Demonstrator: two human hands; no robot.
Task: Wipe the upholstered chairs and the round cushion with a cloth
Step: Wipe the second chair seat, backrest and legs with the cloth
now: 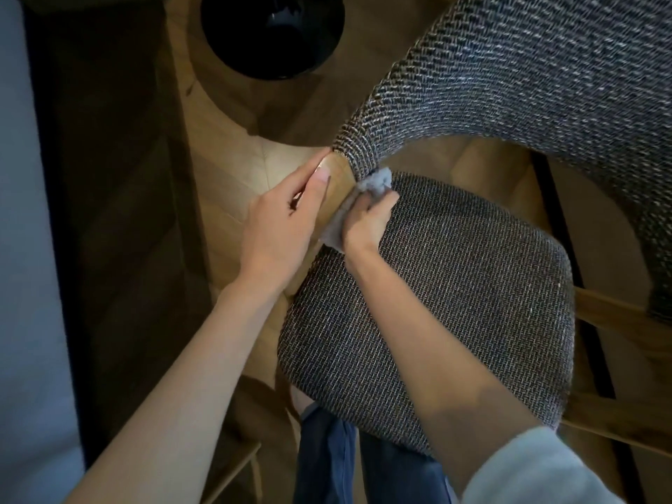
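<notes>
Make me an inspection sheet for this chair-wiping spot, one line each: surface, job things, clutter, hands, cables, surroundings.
Surface: chair seat, woven dark-and-pale fabric, lit and in plain view.
Job's things: curved backrest in the same weave; grey cloth bunched at the seat's back corner, beside the wooden post.
Clutter: black round object on the floor beyond the chair; what it is cannot be told.
Hands: left hand holds the wooden post; right hand grips the cloth against the seat.
Cables: nothing seen.
Surroundings: wooden floor; dark furniture at the left; blue trouser legs below the seat.
</notes>
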